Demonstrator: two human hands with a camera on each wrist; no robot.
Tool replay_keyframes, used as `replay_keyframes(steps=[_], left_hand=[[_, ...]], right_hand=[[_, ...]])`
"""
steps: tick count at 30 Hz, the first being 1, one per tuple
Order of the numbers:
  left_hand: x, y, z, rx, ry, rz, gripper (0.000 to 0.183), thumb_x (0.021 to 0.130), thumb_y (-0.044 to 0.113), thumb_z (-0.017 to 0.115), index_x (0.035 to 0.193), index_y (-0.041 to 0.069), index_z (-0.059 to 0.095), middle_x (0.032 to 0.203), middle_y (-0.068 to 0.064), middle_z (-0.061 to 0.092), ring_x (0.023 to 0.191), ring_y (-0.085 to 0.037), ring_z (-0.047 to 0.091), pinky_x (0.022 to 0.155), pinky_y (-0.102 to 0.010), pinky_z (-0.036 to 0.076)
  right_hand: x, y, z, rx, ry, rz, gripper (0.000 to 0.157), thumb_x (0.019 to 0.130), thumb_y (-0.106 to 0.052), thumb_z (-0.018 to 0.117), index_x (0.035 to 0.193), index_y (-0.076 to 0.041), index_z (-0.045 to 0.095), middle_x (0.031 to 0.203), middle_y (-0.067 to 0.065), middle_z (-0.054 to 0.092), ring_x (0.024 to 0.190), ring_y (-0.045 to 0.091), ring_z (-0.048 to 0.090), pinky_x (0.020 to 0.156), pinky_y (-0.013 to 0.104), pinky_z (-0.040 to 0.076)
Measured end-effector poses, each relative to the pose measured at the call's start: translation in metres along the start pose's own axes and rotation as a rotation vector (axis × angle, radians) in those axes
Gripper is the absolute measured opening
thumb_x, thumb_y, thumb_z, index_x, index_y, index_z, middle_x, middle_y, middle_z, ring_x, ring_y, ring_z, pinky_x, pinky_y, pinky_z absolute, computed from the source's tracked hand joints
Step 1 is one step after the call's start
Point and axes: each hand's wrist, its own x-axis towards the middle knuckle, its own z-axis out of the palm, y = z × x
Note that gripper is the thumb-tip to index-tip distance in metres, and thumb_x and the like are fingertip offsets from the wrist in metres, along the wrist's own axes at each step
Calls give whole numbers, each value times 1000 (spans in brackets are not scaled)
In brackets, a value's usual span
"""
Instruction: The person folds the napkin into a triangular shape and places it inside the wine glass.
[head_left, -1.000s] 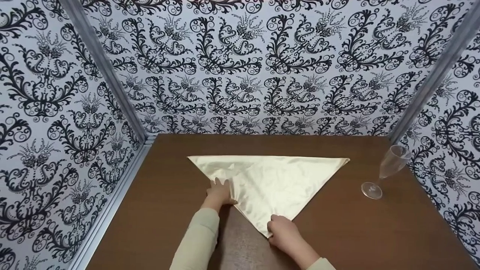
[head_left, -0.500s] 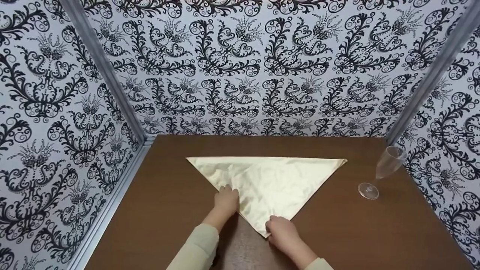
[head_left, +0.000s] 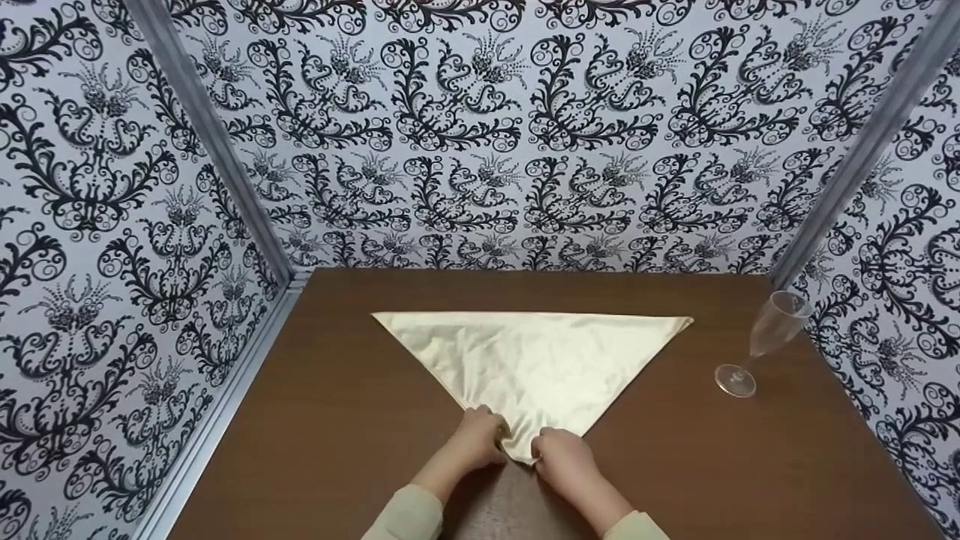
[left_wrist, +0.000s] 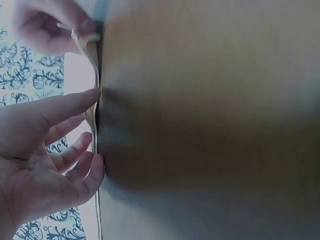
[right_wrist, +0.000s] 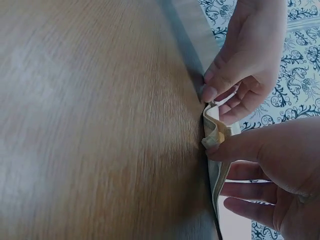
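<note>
A cream cloth napkin (head_left: 577, 352), folded into a triangle, lies on the table with its long side at the back. One point faces the person. My left hand (head_left: 478, 436) pinches the napkin's left edge close to that point, and creases run through the cloth there. Right beside it, my right hand (head_left: 564, 454) holds the front corner, whose very tip is partly hidden. Seen from the left wrist, the layered napkin edge (left_wrist: 81, 75) passes between thumb and fingers. The right wrist view shows the edge (right_wrist: 212, 175) bunched into a wavy fold between both hands.
A clear stemmed glass (head_left: 778, 324) stands upright on the brown table (head_left: 337, 420), right of the napkin. Patterned panels (head_left: 480, 135) with grey posts enclose the back and both sides.
My left hand has slid along the napkin's left edge toward the front corner, now close to my right hand, and the cloth has gathered between them. The right hand stays almost in place.
</note>
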Motion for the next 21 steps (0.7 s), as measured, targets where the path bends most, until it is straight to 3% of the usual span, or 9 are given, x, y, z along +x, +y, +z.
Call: replay_keyframes(steps=[3,7,10,12,18,21], left_hand=[[-1,5,8,-97,6,48,31,61,15,89,89,15,75,84,5,55,83,-15,46,73,-27,39],[3,8,17,-313,-22,120,26,68,8,86,92,12,78,86,7,68,78,-6,55,73,-18,44],[5,8,21,-495,-53,83,17,74,1,81,89,7,78,82,4,72,70,-2,59,68,-20,49],[5,6,22,-565,-56,33,11,77,-1,79,86,5,77,78,3,71,67,-1,58,65,-20,49],[4,3,21,-640,-66,-52,3,81,4,77,79,5,76,68,-3,69,51,-5,51,50,-19,43],[3,4,22,-681,-56,-68,6,85,5,74,80,4,76,64,-8,67,45,-9,49,44,-18,40]], right_hand=[[0,2,-2,32,-6,16,11,71,-2,72,71,-12,70,67,-2,55,60,20,57,55,35,49],[0,4,-4,100,-32,39,15,79,-3,72,70,-13,66,64,-3,54,58,17,55,54,34,46],[1,5,-4,149,-34,58,17,83,-7,73,70,-14,64,64,-6,56,59,15,55,55,34,46],[0,6,-4,179,-35,69,15,82,-9,75,73,-15,65,67,-7,58,62,14,57,58,34,47],[0,11,-4,237,-87,97,18,79,-12,79,74,-18,63,68,-12,56,61,8,50,58,32,44],[0,13,-4,220,-56,77,17,82,-19,78,73,-18,63,67,-11,57,60,8,49,57,32,43]])
